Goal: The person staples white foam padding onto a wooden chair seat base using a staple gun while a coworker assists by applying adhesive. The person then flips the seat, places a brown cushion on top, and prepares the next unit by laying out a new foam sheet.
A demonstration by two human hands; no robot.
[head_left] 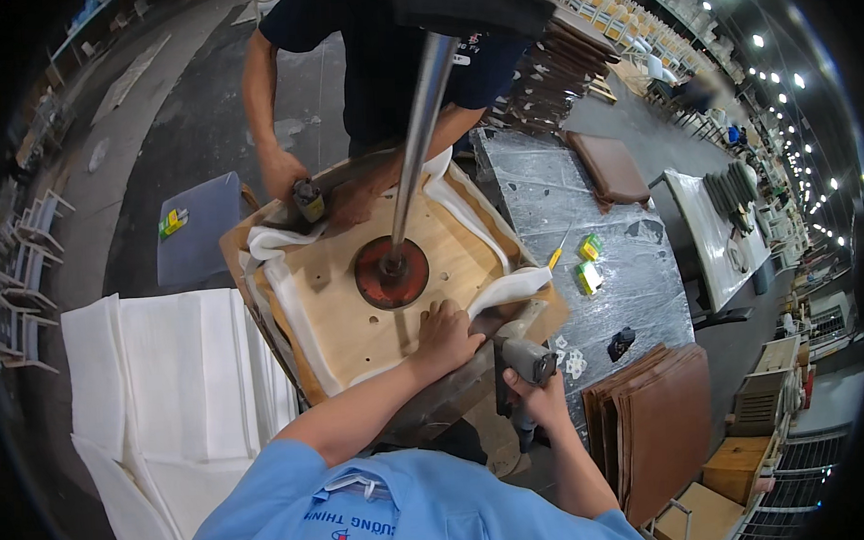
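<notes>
Grey tool (528,358), right hand (545,397) clasping it, left hand (446,339) curled on panel (330,291)

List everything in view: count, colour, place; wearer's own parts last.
Wooden panel: 1, pale, centre
Padding: several, white, panel's edges
Disc: 1, red, panel's middle
Pole: 1, silver, above disc
Sheet stack: 1, white, lower left
Block: 1, grey-blue, left
Wrapped table: 1, grey, right of panel
Small boxes: 3, yellow-green, two on table, one on block
Pointed tool: 1, yellow, on table
Sheet piles: 2, brown, upper and lower right
Pad: 1, brown, on table
Chairs: many, pale, far left, upper right
Co-worker: 1, dark shirt, opposite
Handheld tools: 2, dark with co-worker, grey with wearer
Shirt: 1, light blue, bottom
Left hand: 1, bare, panel's near edge
Right hand: 1, bare, around grey tool
</notes>
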